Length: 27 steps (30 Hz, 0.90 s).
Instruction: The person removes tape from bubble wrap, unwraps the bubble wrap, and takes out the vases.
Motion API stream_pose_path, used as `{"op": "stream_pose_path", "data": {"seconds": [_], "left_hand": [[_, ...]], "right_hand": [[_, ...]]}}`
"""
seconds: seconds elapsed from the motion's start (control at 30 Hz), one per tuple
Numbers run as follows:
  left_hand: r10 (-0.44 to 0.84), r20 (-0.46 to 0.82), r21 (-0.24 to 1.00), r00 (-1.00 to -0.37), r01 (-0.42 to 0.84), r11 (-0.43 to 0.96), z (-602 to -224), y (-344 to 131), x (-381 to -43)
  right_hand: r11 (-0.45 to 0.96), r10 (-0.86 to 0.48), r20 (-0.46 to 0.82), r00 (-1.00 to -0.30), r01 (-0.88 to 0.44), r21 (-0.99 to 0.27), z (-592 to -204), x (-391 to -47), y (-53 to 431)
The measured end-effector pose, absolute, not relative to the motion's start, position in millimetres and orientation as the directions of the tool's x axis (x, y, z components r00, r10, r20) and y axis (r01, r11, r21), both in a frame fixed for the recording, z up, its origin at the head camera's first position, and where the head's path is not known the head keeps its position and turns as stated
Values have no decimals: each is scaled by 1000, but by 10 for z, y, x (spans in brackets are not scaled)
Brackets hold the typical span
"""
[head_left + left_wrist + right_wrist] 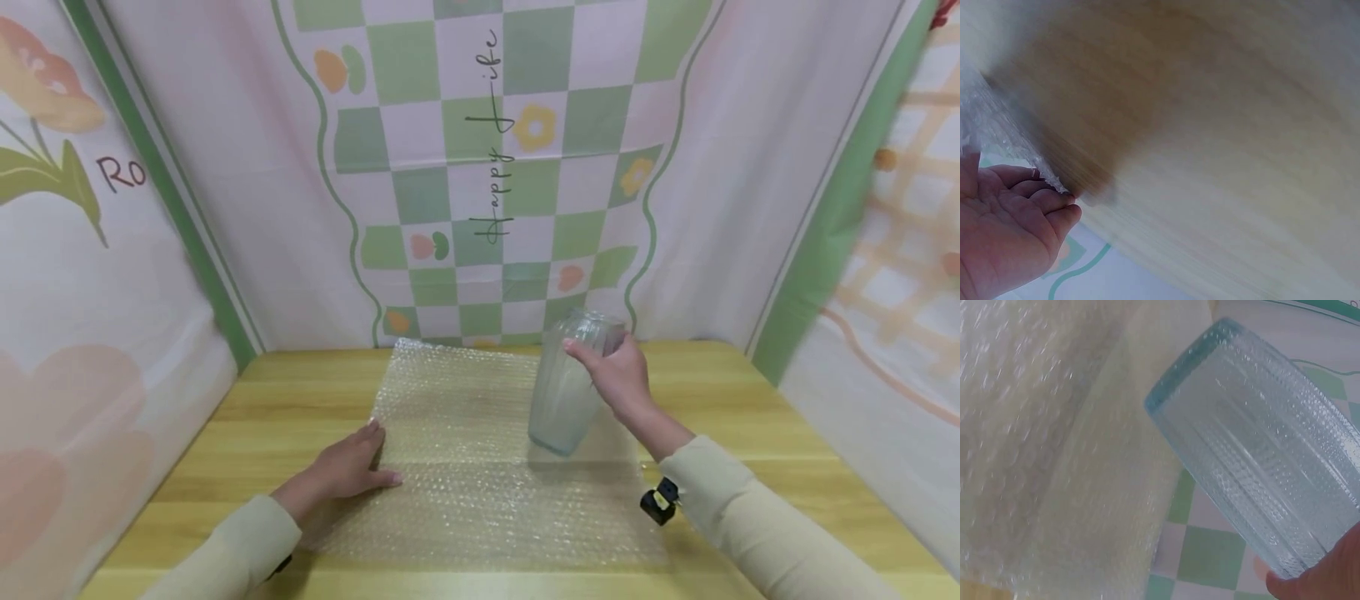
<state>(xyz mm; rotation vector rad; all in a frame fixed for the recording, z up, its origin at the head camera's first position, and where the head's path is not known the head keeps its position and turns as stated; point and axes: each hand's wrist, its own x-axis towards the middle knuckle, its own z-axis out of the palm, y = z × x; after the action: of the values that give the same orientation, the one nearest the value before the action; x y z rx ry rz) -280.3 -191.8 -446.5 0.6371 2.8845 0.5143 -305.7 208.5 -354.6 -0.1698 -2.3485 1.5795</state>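
A clear ribbed glass vase (1254, 437) leans over the right part of a bubble wrap sheet (465, 500), its mouth up and its thick base down. My right hand (624, 375) grips it near the top, thumb across the front side. In the right wrist view only the thumb side of that hand shows at the lower corner. At the left edge of the sheet, my left hand (347, 467) rests with thumb and fingers spread apart. The left wrist view shows its fingers (1054, 199) right at the edge of the bubble wrap.
The sheet lies flat on a wood-grain table (255, 417). Behind the table hangs a cloth with green and white checks (480, 192), with more printed cloth at both sides. A small black device (660, 502) is on the right wrist.
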Motion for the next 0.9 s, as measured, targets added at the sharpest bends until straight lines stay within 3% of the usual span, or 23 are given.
{"op": "stream_pose_path", "data": {"seconds": [0.57, 0.9], "left_hand": [[425, -64, 355, -903, 377, 855, -4480, -1917, -2797], [422, -70, 347, -904, 375, 860, -4490, -1914, -2811]], "right_hand": [[434, 397, 453, -798, -272, -859, -3559, -3122, 2360], [523, 399, 581, -709, -344, -780, -3577, -3116, 2585]]}}
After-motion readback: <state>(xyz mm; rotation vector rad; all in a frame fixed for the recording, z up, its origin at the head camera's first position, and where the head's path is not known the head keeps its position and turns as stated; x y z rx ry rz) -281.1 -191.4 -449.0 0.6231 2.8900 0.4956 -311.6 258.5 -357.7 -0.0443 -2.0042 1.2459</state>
